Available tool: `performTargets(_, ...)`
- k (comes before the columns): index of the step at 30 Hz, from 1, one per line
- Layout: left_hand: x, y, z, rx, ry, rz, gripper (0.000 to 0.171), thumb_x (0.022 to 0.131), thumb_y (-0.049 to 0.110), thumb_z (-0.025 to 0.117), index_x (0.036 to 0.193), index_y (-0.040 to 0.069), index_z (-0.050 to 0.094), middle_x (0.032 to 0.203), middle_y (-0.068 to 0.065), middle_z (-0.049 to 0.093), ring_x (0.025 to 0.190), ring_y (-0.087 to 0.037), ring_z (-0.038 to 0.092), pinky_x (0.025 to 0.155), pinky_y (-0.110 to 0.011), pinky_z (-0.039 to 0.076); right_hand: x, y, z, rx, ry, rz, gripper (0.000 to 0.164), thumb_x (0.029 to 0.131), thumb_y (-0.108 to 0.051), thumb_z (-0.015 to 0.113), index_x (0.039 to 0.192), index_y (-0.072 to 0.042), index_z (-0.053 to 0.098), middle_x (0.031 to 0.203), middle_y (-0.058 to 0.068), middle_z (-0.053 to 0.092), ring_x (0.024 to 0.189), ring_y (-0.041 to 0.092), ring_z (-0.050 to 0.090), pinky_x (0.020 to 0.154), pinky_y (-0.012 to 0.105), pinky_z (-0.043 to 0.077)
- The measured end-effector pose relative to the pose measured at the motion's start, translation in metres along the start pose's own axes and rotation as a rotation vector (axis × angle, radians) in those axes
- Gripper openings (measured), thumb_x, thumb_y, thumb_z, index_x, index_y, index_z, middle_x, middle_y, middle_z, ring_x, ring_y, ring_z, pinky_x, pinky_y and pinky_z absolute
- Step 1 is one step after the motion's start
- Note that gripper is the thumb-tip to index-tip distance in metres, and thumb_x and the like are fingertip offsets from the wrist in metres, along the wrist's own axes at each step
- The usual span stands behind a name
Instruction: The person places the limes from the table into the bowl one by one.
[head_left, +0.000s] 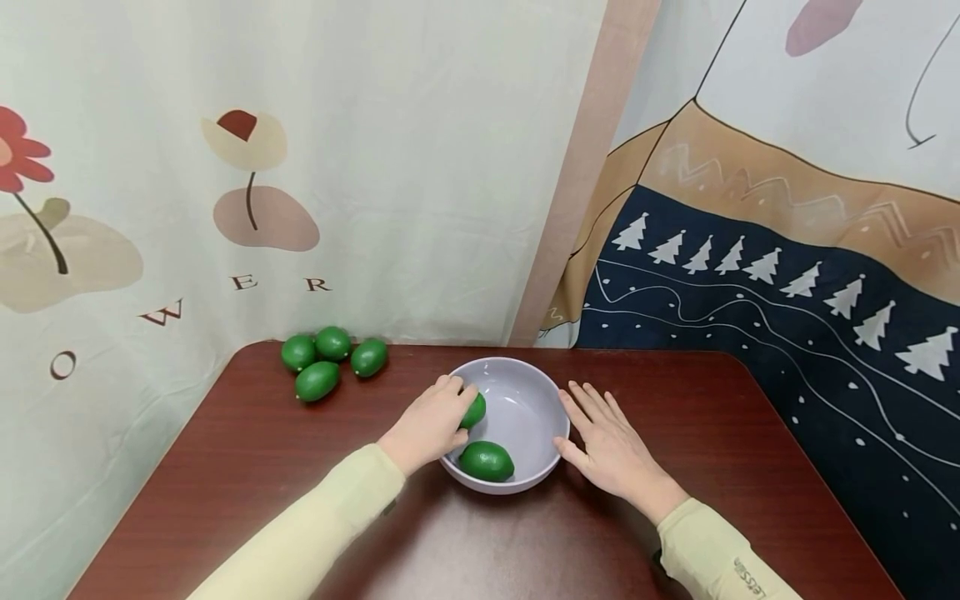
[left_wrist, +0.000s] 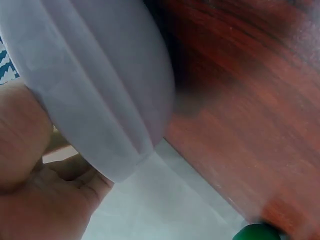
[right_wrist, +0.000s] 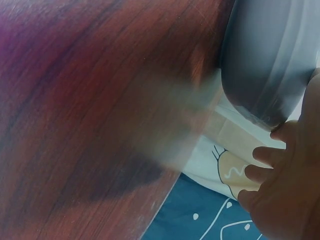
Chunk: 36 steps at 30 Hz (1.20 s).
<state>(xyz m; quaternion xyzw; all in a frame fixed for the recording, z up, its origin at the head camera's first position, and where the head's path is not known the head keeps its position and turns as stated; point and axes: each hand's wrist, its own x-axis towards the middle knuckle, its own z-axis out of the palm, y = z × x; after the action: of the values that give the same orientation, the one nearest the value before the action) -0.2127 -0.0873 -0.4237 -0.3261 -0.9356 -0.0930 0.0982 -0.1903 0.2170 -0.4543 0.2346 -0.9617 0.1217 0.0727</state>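
A pale lilac bowl [head_left: 525, 417] stands on the table in the head view. One green lime [head_left: 487, 462] lies inside it, near its front wall. My left hand [head_left: 429, 423] reaches over the bowl's left rim, fingers and thumb around a second lime [head_left: 474, 411], which the hand partly hides. In the left wrist view, the bowl's outer wall [left_wrist: 100, 85] fills the upper left and covers part of that hand. At the opposite side, my right hand [head_left: 611, 442] has its fingers extended, with index fingertip and thumb at the bowl's right rim.
Several more limes [head_left: 317, 381] sit together at the table's back left corner. The dark red wooden table [head_left: 675, 400] ends in rounded far corners. Behind it hang a pale printed curtain [head_left: 420, 167] and a navy-and-tan one with white trees [head_left: 720, 317].
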Motion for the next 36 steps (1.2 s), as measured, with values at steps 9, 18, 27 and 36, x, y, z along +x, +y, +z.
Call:
performTargets(9, 0.009, 0.004, 0.001, 0.075, -0.070, -0.014, 0.040, 0.079, 0.012, 0.085, 0.112, 0.000, 0.065, 0.095, -0.013, 0.060, 0.094, -0.031, 0.056, 0.087, -0.039, 0.055, 0.000, -0.001, 0.000, -0.006, 0.000, -0.003, 0.075, 0.100, -0.050, 0.059, 0.159, -0.008, 0.041, 0.165, 0.016, 0.034, 0.154, 0.039, 0.028, 0.124, 0.059, 0.021)
performTargets(18, 0.013, 0.006, 0.005, 0.120, -0.101, -0.022, 0.037, 0.079, 0.012, 0.087, 0.108, 0.001, 0.067, 0.094, -0.012, 0.062, 0.093, -0.029, 0.056, 0.092, -0.037, 0.053, 0.000, -0.001, 0.000, -0.010, 0.004, -0.001, 0.075, 0.100, -0.050, 0.059, 0.158, -0.007, 0.041, 0.165, 0.016, 0.035, 0.154, 0.038, 0.028, 0.124, 0.058, 0.021)
performTargets(27, 0.014, 0.006, 0.008, 0.145, -0.117, -0.029, 0.041, 0.079, 0.013, 0.088, 0.112, 0.000, 0.067, 0.097, -0.013, 0.063, 0.095, -0.030, 0.057, 0.094, -0.038, 0.053, 0.000, -0.001, 0.000, -0.012, 0.006, -0.009, 0.074, 0.100, -0.050, 0.059, 0.158, -0.007, 0.042, 0.165, 0.016, 0.036, 0.154, 0.039, 0.028, 0.124, 0.059, 0.022)
performTargets(36, 0.014, 0.007, 0.006, 0.151, -0.124, -0.029, 0.044, 0.079, 0.015, 0.089, 0.114, 0.001, 0.067, 0.098, -0.013, 0.062, 0.096, -0.029, 0.056, 0.093, -0.037, 0.053, 0.000, 0.000, 0.000, -0.009, 0.001, -0.006, 0.075, 0.100, -0.050, 0.059, 0.158, -0.007, 0.041, 0.165, 0.016, 0.035, 0.155, 0.038, 0.027, 0.125, 0.058, 0.020)
